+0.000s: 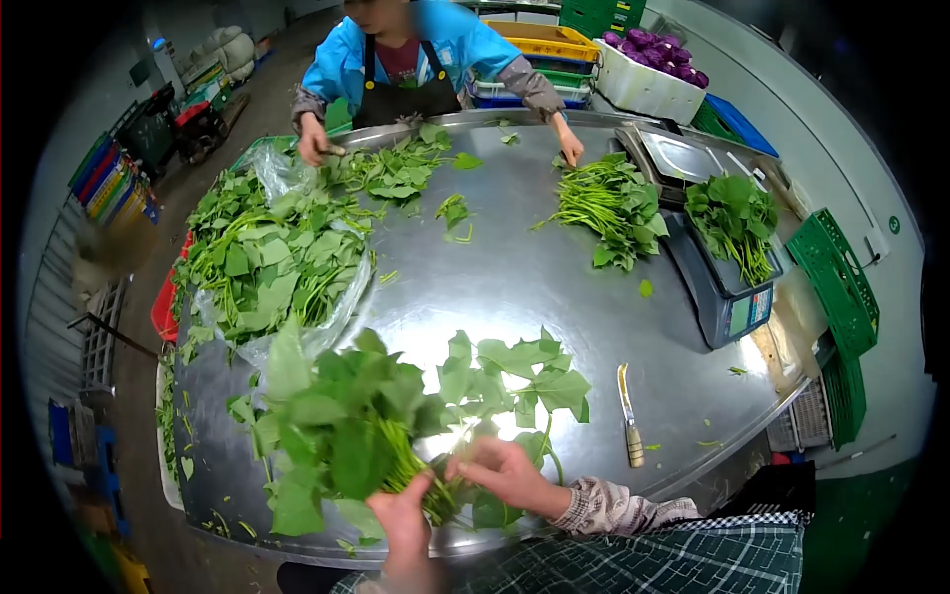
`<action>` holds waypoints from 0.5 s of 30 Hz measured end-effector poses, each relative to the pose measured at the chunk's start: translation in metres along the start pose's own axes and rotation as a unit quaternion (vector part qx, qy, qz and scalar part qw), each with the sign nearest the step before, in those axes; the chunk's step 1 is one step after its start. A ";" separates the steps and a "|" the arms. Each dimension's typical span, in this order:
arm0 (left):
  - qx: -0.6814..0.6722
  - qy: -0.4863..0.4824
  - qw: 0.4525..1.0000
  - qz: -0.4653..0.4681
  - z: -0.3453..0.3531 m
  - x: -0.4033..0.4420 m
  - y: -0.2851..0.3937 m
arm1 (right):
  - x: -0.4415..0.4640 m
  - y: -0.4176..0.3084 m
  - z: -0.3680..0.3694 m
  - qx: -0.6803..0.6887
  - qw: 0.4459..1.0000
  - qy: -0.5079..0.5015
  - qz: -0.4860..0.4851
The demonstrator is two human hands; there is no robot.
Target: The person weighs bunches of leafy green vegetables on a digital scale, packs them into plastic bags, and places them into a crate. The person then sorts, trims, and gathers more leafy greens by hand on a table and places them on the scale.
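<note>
My left hand (404, 520) is closed around the stems of a thick bunch of leafy greens (346, 426), its broad leaves fanning up and to the left over the near table edge. Close beside the stems, my right hand (510, 477) has thumb and fingers drawn together; what sits between them is hidden. Loose leafy sprigs (562, 386) lie on the metal table just beyond my right hand. A knife (632, 416) with a curved blade and pale handle rests to the right of it.
A large heap of greens (272, 267) on clear plastic fills the table's left side. Across the table (465, 267), a co-worker (411, 64) touches greens with both hands. A stacked bunch (609, 208) and a scale (727, 297) bearing another bunch (732, 218) stand right.
</note>
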State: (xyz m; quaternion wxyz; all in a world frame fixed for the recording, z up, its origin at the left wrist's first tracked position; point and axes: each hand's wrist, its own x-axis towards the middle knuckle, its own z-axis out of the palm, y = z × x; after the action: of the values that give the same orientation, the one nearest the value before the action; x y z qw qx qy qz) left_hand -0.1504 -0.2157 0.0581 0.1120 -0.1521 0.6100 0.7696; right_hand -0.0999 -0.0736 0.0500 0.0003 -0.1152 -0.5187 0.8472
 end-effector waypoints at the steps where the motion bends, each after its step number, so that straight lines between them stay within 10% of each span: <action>1: -0.031 0.011 0.999 0.011 -0.002 0.003 0.004 | -0.003 0.002 -0.009 -0.024 0.998 -0.053 0.013; 4: -0.068 0.089 0.986 0.120 -0.034 0.042 0.015 | -0.017 -0.018 -0.022 -0.025 0.945 -0.284 0.161; 8: -0.040 0.113 0.986 0.113 -0.095 0.042 0.059 | -0.010 0.014 -0.067 -0.684 0.689 -0.229 -0.063; 11: -0.064 0.112 0.989 0.073 -0.097 0.036 0.046 | 0.018 0.022 -0.022 -0.430 0.890 -0.140 0.056; 15: -0.100 0.112 0.985 0.090 -0.091 0.028 0.048 | 0.056 0.099 0.020 -0.626 0.746 -0.221 -0.058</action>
State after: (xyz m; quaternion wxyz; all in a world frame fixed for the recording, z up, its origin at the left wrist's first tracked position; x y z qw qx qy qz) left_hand -0.1847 -0.3162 0.0720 -0.0424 -0.1921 0.5499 0.8118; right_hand -0.1467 -0.1302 -0.0391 -0.1375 0.1308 -0.9237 0.3328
